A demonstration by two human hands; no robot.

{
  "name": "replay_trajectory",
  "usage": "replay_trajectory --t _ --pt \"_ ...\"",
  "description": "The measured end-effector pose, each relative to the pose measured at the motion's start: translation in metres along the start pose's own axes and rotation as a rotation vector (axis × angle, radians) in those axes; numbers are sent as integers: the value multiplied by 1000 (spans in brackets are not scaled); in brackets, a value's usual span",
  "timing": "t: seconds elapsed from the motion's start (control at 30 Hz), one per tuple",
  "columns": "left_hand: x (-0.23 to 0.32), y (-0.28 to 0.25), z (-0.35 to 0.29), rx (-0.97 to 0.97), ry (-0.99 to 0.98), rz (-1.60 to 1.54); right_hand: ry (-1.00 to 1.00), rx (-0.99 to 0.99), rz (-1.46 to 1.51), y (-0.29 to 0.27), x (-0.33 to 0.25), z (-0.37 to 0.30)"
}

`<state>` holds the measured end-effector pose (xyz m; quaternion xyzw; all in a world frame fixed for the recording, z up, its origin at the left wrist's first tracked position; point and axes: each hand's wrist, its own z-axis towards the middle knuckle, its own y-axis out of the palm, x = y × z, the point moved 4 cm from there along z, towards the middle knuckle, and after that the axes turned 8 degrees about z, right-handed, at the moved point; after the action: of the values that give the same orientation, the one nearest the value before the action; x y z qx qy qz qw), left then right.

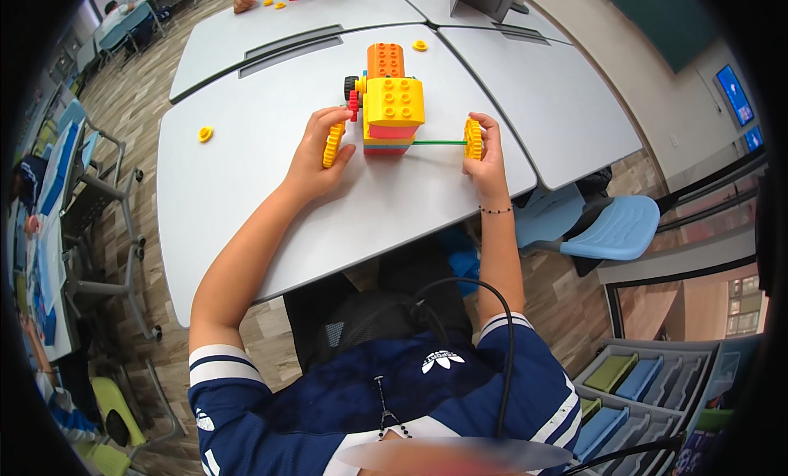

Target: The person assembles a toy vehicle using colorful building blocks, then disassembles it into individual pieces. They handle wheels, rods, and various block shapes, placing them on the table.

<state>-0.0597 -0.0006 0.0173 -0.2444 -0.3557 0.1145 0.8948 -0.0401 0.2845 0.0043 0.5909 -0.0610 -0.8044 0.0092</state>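
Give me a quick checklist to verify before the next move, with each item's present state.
1. Left hand gripping the left yellow gear: ok, it is held between fingers and thumb.
2. Right hand gripping the right yellow gear: ok, fingers are around its outer side.
3. Green rod bridging the brick model and the right yellow gear: ok, visible between them.
4. Right yellow gear against the model: not ok, a gap remains.
5. Left yellow gear seated on a rod: cannot tell, no rod shows there.
6. Model standing on the table: ok.
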Motion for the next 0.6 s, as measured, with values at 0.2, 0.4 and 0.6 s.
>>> replay_trajectory --t 0.2,0.4,0.6 --pt "0 0 -1 -14 18 22 -107 88 -2 -13 -2 -1" --pt "8 -20 -6 -2 -33 228 -173 182 163 -20 1 -3" --pt "-5 -74 -33 -98 -244 758 -108 238 405 -29 4 -1"
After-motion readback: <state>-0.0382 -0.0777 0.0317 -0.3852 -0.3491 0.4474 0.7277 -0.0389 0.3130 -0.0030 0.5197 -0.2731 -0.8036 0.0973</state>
